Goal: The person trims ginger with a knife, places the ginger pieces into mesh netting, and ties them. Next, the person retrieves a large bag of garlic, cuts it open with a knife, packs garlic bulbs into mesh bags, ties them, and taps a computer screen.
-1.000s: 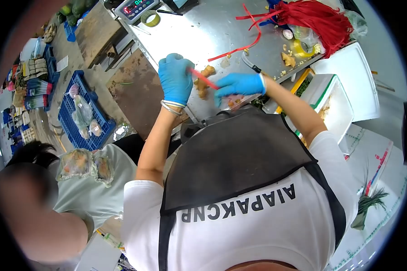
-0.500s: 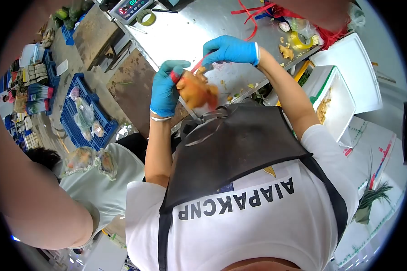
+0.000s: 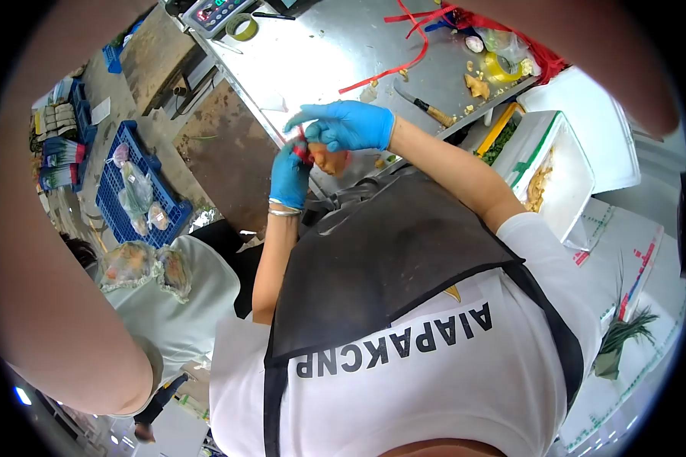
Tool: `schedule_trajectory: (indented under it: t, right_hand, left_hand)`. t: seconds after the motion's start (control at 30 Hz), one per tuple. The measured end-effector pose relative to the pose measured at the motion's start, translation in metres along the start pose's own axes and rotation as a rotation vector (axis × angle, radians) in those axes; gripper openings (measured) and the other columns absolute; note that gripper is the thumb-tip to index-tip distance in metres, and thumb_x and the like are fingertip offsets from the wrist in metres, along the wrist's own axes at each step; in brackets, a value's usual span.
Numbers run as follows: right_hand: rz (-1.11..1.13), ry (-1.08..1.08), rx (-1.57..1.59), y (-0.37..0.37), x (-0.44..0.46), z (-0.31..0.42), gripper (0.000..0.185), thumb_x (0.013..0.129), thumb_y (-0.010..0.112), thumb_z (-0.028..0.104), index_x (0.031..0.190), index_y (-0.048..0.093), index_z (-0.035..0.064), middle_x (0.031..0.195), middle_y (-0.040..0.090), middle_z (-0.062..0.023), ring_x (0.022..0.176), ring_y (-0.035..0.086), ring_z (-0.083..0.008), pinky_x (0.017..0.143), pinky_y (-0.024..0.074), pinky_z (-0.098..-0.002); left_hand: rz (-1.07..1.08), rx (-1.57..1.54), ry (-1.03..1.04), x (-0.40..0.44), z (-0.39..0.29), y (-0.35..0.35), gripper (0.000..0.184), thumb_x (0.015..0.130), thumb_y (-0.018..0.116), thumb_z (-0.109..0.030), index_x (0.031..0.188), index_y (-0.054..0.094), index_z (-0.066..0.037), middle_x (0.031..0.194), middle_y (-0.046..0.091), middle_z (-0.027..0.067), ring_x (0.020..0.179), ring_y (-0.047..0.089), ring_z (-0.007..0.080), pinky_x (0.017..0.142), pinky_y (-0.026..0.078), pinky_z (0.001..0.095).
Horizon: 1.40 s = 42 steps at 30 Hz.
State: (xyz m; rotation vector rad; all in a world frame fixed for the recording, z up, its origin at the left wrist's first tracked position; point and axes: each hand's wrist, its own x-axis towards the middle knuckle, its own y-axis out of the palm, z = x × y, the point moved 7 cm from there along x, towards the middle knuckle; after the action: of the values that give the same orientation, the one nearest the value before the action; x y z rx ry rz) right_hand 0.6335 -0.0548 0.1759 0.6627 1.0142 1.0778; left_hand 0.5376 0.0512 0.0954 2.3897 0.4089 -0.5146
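The head view shows, from left to right, a blue crate (image 3: 117, 190), then a scale (image 3: 213, 17) on the metal table (image 3: 320, 57). The left hand (image 3: 289, 177), in a blue glove, is closed on a red strip (image 3: 301, 150) at the ginger (image 3: 330, 161), which is in the air between both hands, while the right hand (image 3: 351, 126) touches its upper side with bent fingers, but I cannot tell if it is gripping. Farther right, a knife (image 3: 421, 106) and a small ginger piece (image 3: 477, 86) lie on the table, and a white box (image 3: 579, 174) stands beside it.
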Motion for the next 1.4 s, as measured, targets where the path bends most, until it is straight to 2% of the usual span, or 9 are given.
schedule_trajectory:
  t: [0.17, 0.33, 0.47, 0.6, 0.73, 0.87, 1.07, 1.17, 1.4]
  right_hand:
    - [-0.344, -0.122, -0.604, -0.036, -0.001, 0.006, 0.032, 0.094, 0.055, 0.032, 0.109, 0.065, 0.0048, 0.085, 0.064, -0.0053, 0.066, 0.059, -0.0096, 0.058, 0.0505, -0.0221]
    - [-0.286, -0.274, -1.483, -0.005, 0.002, -0.034, 0.034, 0.079, 0.07, 0.035, 0.102, 0.065, 0.0101, 0.095, 0.066, -0.0111, 0.088, 0.064, -0.028, 0.079, 0.0499, -0.0354]
    - [-0.435, -0.39, -1.716, -0.01, 0.019, -0.045, 0.024, 0.079, 0.065, 0.028, 0.094, 0.064, 0.0085, 0.098, 0.065, -0.0134, 0.091, 0.063, -0.032, 0.079, 0.0498, -0.0387]
    - [-0.651, -0.331, -1.418, -0.028, 0.011, -0.036, 0.019, 0.081, 0.061, 0.023, 0.092, 0.063, 0.0073, 0.093, 0.066, -0.0154, 0.085, 0.064, -0.0346, 0.076, 0.051, -0.0416]
    - [-0.811, -0.377, -1.331, -0.054, 0.01, -0.028, 0.025, 0.08, 0.064, 0.031, 0.088, 0.064, 0.0067, 0.087, 0.067, -0.017, 0.081, 0.065, -0.0343, 0.073, 0.0519, -0.0409]
    - [-0.774, -0.221, -1.476, -0.053, 0.009, -0.025, 0.026, 0.08, 0.065, 0.034, 0.08, 0.066, 0.0084, 0.075, 0.067, -0.0157, 0.072, 0.066, -0.0318, 0.068, 0.0522, -0.0402]
    - [-0.457, -0.119, -1.02, -0.069, 0.024, -0.041, 0.031, 0.081, 0.066, 0.038, 0.082, 0.071, 0.0072, 0.075, 0.068, -0.0139, 0.07, 0.066, -0.0229, 0.066, 0.0511, -0.0347]
    - [-0.545, -0.4, -1.313, -0.048, 0.007, -0.022, 0.028, 0.083, 0.067, 0.032, 0.083, 0.071, 0.0045, 0.078, 0.067, -0.0119, 0.069, 0.064, -0.0192, 0.066, 0.0504, -0.0307]
    - [-0.236, -0.436, -0.837, -0.049, -0.003, -0.042, 0.011, 0.087, 0.063, 0.014, 0.092, 0.064, 0.0043, 0.086, 0.063, -0.0054, 0.083, 0.06, -0.013, 0.077, 0.0491, -0.0287]
  left_hand:
    - [-0.165, -0.591, -0.198, -0.005, 0.072, -0.071, 0.022, 0.097, 0.047, -0.011, 0.111, 0.057, 0.002, 0.107, 0.06, 0.0105, 0.092, 0.056, 0.0196, 0.08, 0.049, 0.0285]
    - [-0.189, -0.425, -0.048, -0.004, 0.07, -0.051, 0.025, 0.093, 0.048, -0.007, 0.115, 0.056, -0.001, 0.105, 0.061, 0.0101, 0.092, 0.058, 0.0212, 0.081, 0.051, 0.0304]
    - [-0.263, -0.527, -0.011, 0.006, 0.081, -0.054, 0.027, 0.089, 0.053, -0.005, 0.115, 0.056, -0.002, 0.101, 0.062, 0.0085, 0.084, 0.059, 0.019, 0.079, 0.05, 0.0302]
    - [-0.434, 0.242, 0.072, -0.022, 0.028, -0.02, 0.021, 0.089, 0.063, -0.011, 0.109, 0.062, -0.004, 0.095, 0.063, 0.0016, 0.08, 0.057, 0.0107, 0.068, 0.046, 0.0238]
    - [-0.183, 0.463, 0.001, -0.018, 0.018, -0.01, 0.023, 0.089, 0.066, -0.018, 0.105, 0.064, -0.001, 0.092, 0.062, 0.0013, 0.078, 0.055, 0.0099, 0.071, 0.046, 0.0249]
    - [-0.037, 0.283, -0.106, -0.019, 0.018, 0.003, 0.022, 0.091, 0.065, -0.019, 0.103, 0.065, 0.0, 0.092, 0.063, 0.0016, 0.08, 0.055, 0.0093, 0.074, 0.046, 0.0242]
    - [-0.182, 0.23, 0.055, -0.011, 0.011, -0.005, 0.019, 0.093, 0.061, -0.013, 0.102, 0.065, 0.003, 0.093, 0.066, 0.0057, 0.079, 0.061, 0.0128, 0.075, 0.051, 0.0259]
    - [-0.217, 0.355, 0.068, -0.011, 0.01, 0.006, 0.02, 0.093, 0.06, -0.013, 0.101, 0.064, 0.005, 0.093, 0.065, 0.0072, 0.081, 0.062, 0.0141, 0.075, 0.051, 0.025]
    - [-0.329, -0.074, -0.061, -0.002, 0.023, -0.004, 0.021, 0.088, 0.056, -0.007, 0.105, 0.063, 0.005, 0.095, 0.064, 0.0126, 0.084, 0.063, 0.0186, 0.072, 0.054, 0.0265]
